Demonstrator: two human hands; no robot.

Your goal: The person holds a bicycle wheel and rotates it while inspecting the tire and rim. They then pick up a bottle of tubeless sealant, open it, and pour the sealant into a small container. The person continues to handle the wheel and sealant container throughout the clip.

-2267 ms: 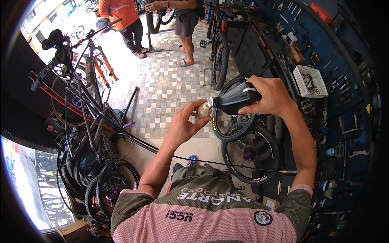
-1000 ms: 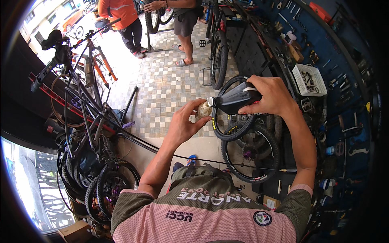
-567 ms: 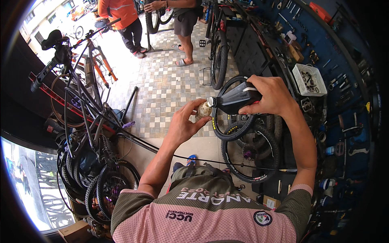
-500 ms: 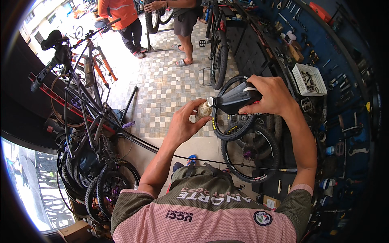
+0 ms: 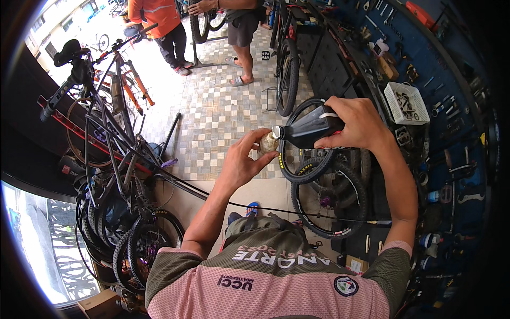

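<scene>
In my right hand [image 5: 357, 125] is a black plastic bottle [image 5: 308, 130], tipped on its side with its neck pointing left. The fingers and thumb wrap round its base end. My left hand [image 5: 245, 158] pinches a small clear, rounded container [image 5: 269, 143] between thumb and fingers. The bottle's mouth meets the top of this container; I cannot tell whether liquid is flowing. Both hands are raised in front of me, above the floor and some loose bicycle wheels.
Mountain bike wheels [image 5: 329, 199] stand below my right arm. Bicycles and frames [image 5: 117, 143] crowd the left side. A white basket of parts [image 5: 406, 104] sits on the right bench, beside a blue tool wall [image 5: 441, 64]. Two people [image 5: 241, 32] stand far ahead near a bike.
Almost nothing differs. The bottle and the small container stay together in my hands, with only a very slight shift of the view.
</scene>
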